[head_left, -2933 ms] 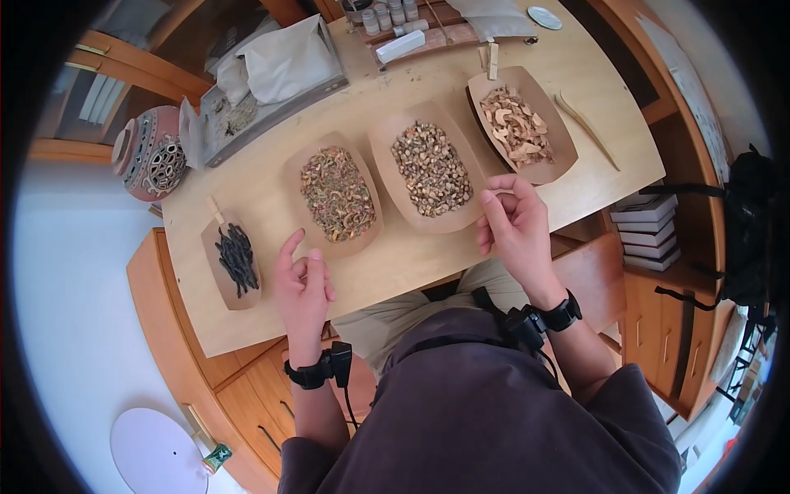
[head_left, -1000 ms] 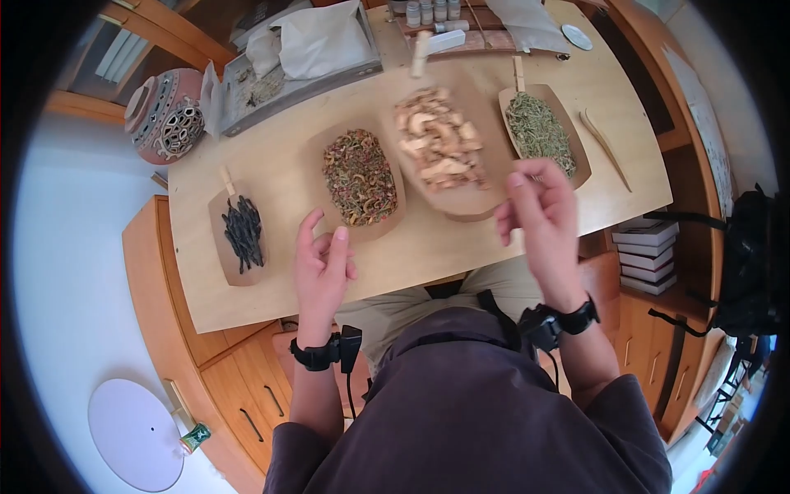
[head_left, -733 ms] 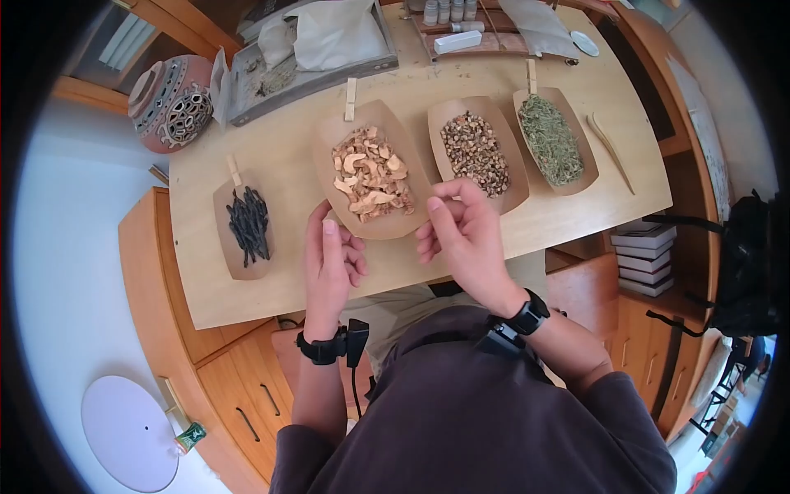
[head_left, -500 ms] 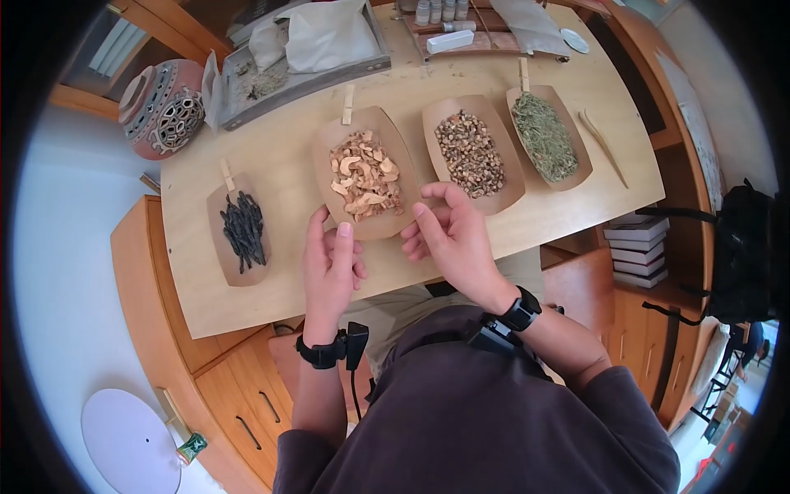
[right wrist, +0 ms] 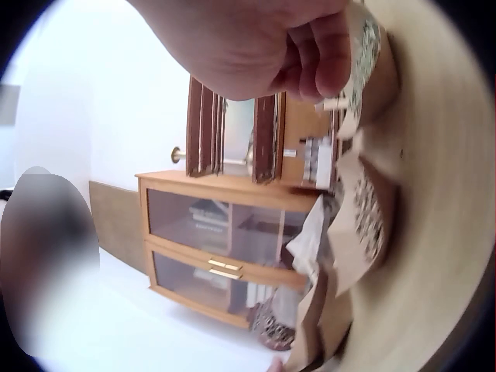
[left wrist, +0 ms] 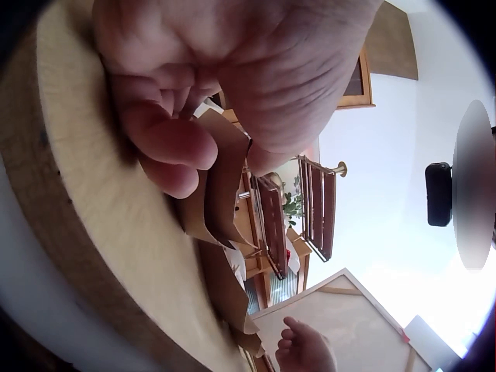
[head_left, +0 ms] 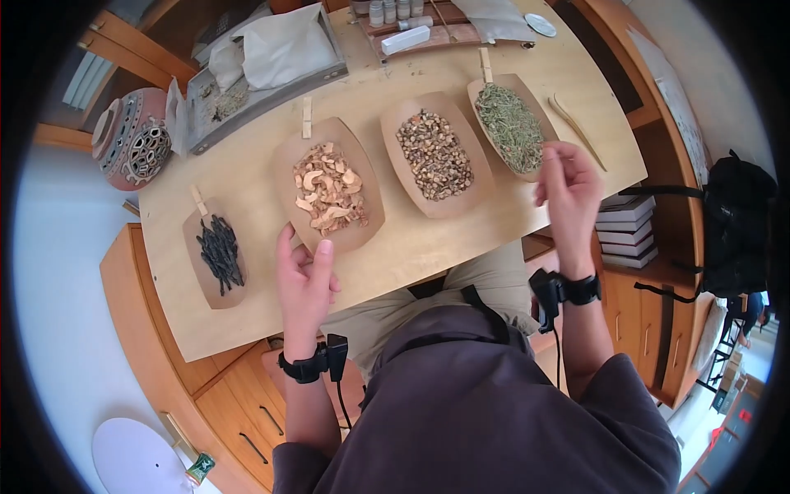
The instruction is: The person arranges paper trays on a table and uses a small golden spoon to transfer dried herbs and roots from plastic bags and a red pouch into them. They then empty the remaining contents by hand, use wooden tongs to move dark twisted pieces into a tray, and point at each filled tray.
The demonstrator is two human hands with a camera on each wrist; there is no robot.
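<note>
My left hand (head_left: pixel 304 280) rests at the near-left corner of a brown paper tray (head_left: pixel 366 210) of pale dried slices (head_left: pixel 329 193). Its thumb overlaps the near rim; the loosely bent fingers lie along the outer side, as the left wrist view also shows. My right hand (head_left: pixel 570 185) has its fingertips right at the near-right edge of a tray of green dried herb (head_left: pixel 512 130), a wooden clothespin (head_left: pixel 485 64) on its far end. Its fingers are curled in the right wrist view, the thumb hidden; I cannot tell whether they pinch the rim.
Between them stands a tray of mixed brown chips (head_left: pixel 434 156). A small tray of black dried pods (head_left: pixel 220 255) is at the left. Behind lie a grey tray with white cloth (head_left: pixel 284 53), a pierced clay jar (head_left: pixel 132 140) and several small bottles (head_left: pixel 391 11). A curved wooden pick (head_left: pixel 578 132) lies far right.
The tray of slices has come from the far right, leftward to my left hand, and been set down, uncovering the green herb. My right hand has since moved right to the herb tray.
</note>
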